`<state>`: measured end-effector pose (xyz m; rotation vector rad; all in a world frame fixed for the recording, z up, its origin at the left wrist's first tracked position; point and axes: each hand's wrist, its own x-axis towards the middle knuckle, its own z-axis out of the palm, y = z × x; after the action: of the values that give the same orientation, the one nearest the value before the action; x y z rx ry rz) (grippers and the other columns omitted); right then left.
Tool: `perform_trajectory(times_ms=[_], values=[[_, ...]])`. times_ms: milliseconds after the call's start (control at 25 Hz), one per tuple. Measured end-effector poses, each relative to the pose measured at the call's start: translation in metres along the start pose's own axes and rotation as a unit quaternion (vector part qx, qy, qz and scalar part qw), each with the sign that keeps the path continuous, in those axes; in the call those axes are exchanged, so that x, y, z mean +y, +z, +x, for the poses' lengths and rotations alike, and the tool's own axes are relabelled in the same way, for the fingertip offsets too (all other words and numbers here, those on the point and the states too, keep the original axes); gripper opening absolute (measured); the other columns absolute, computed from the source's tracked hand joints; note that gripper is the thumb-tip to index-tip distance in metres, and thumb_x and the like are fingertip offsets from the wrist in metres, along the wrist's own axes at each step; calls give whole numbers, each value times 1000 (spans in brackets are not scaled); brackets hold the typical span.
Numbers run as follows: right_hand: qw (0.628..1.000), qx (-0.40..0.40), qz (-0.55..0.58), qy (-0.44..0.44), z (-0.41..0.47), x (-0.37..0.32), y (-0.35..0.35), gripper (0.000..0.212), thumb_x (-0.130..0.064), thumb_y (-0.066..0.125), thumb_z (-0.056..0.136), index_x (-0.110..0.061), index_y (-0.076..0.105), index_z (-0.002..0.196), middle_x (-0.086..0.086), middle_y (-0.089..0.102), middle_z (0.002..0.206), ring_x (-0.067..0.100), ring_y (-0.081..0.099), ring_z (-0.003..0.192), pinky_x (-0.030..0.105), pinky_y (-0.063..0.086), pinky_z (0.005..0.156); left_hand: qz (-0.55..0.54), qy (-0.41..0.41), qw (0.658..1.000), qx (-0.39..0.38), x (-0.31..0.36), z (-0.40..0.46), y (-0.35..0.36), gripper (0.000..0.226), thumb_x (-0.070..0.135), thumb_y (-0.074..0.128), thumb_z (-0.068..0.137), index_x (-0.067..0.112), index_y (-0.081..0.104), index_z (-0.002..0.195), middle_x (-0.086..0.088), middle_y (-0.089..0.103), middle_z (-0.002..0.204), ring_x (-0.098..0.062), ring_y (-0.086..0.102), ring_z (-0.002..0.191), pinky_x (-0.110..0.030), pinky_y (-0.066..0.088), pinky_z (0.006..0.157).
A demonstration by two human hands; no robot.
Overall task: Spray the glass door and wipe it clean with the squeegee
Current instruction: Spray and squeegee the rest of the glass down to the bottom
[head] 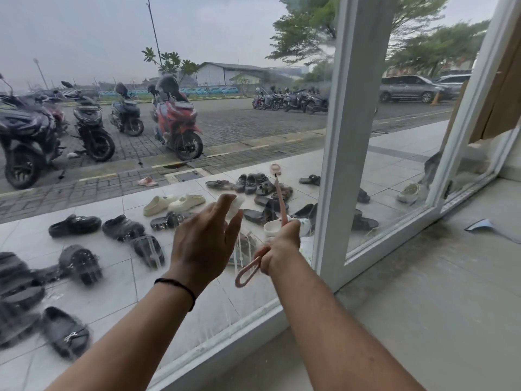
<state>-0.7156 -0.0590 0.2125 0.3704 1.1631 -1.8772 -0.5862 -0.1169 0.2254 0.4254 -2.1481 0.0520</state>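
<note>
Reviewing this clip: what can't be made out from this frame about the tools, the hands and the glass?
- Spray bottle: none identifiable in the head view; only a pale blurred object shows past the left hand, whose fingers hide most of it.
- Squeegee: the pink handle runs up from the right hand; its blade end is small and blurred, so contact with the glass door is unclear.
- The door's top is cut off by the frame's edge.

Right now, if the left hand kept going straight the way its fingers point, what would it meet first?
Most likely the glass door itself. The left hand reaches forward and up with fingers extended toward the wet pane, something whitish at its fingertips. Depth is unclear; it may already be touching.
</note>
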Motion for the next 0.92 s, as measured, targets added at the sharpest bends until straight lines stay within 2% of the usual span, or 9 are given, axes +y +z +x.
perform_trajectory(times_ms=[120,240,320,440,520,720,800,920], values=[[999,-16,41,0,16,-36,-10,43,-52,32,91,-15,47,74,-4,26,40,10,20,27,14,23,36,-10,10,1000,-17,17,13,29,27,38,52,102,19,58,120,-2,66,75,-29,61,54,-28,37,45],[995,-31,91,-14,34,-71,-19,36,-42,32,93,-19,38,66,-6,24,42,10,19,28,12,23,37,-40,23,999,-22,34,28,57,29,42,50,102,21,58,121,-1,67,73,-29,62,55,-27,31,49],[994,-28,107,-20,47,-92,-26,36,-40,32,93,-20,34,64,-6,23,40,9,18,29,11,22,38,-70,25,997,-23,42,37,74,32,44,47,103,21,57,123,2,64,68,-25,60,53,-26,32,48],[992,-39,121,-18,61,-112,-30,39,-43,34,95,-21,30,63,-6,24,43,9,19,32,11,21,39,-83,22,996,-9,48,42,87,34,45,45,103,21,58,124,11,52,63,-18,53,51,-24,31,47],[990,-52,132,-16,68,-120,-28,40,-43,34,95,-20,30,63,-6,24,42,9,20,33,11,22,39,-79,16,997,-8,47,43,92,35,44,44,104,20,59,124,14,47,65,-20,55,53,-26,32,49],[989,-62,136,-16,80,-117,-12,47,-48,33,99,-18,28,63,-4,25,38,10,22,28,12,25,37,-98,-13,995,-14,40,41,89,35,45,39,106,19,57,119,10,60,70,-21,59,56,-34,45,50],[988,-60,138,-18,81,-114,-8,49,-51,33,100,-18,29,65,-3,26,41,10,23,29,12,26,37,-103,-8,995,-14,38,38,83,36,45,38,105,17,57,117,10,60,68,-17,55,53,-30,40,48],[988,-73,130,-30,71,-110,2,53,-61,37,98,-17,32,69,-4,29,45,8,23,32,14,23,34,-105,-17,994,2,32,36,70,36,44,40,105,15,57,117,16,44,58,-14,48,48,-27,36,46]])
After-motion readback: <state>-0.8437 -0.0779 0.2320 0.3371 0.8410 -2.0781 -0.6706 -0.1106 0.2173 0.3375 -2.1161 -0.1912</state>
